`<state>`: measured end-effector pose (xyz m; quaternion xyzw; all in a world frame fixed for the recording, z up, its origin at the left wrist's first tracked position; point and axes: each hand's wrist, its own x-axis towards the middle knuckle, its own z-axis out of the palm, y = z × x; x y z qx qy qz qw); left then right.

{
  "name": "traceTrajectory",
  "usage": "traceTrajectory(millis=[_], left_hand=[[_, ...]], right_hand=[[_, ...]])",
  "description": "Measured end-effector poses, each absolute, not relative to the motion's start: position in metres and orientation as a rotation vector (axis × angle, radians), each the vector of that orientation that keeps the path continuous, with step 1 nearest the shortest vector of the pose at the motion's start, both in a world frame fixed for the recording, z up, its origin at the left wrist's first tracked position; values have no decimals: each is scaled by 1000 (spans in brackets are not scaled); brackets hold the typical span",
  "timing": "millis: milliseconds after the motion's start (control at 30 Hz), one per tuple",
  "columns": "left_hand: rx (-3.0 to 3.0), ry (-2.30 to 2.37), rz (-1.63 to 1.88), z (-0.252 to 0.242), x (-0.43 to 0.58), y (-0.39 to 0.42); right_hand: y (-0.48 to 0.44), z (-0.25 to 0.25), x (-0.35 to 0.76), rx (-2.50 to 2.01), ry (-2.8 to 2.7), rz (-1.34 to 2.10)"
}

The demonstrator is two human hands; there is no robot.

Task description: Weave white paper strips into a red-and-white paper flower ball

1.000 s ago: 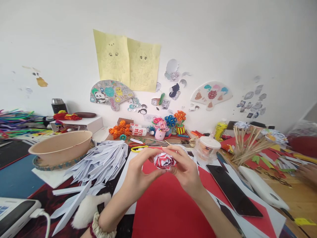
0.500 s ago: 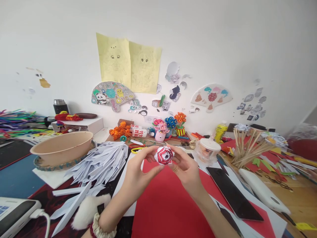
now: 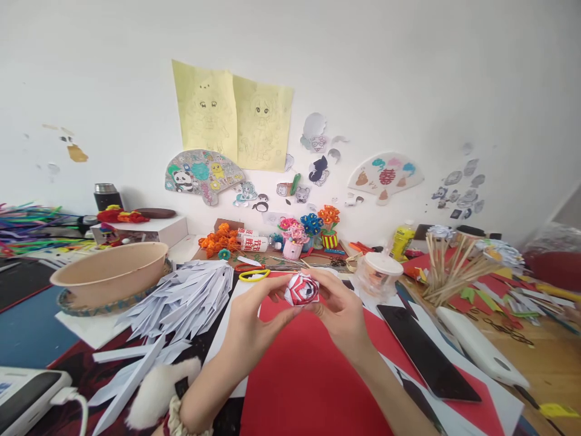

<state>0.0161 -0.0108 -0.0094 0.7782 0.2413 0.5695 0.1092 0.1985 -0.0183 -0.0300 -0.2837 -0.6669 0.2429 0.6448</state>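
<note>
Both hands — left hand (image 3: 249, 318), right hand (image 3: 341, 315) — pinch the paper rose (image 3: 302, 289) between curled fingertips.

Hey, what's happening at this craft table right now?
A person is holding a small red-and-white folded paper rose between the fingertips of both hands, left hand and right hand, above a sheet of red paper. A pile of white paper strips lies to the left beside a tan bowl. To the right are a black phone, a lidded plastic cup and a bundle of wooden sticks.
</note>
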Motion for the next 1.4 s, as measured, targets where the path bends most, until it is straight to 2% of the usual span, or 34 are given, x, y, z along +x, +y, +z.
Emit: traceTrajectory(millis=[167,500,767,1167,1400], left_hand=[[2291,678,1734,-13,18,-11],[2226,743,1551,-3,9,-7],[2346,737,1452,-3,3,-6],[2261,597,1412,1,7,-10],[2130,636,1491,-3,13,-11]], right_hand=[[-19,-29,200,-649,-1560,517],[-24,-22,201,-631,-1425,756],[-23,-18,206,-533,-1550,837],[-23,-22,205,-618,-1553,639],[-21,-25,198,-587,-1390,959]])
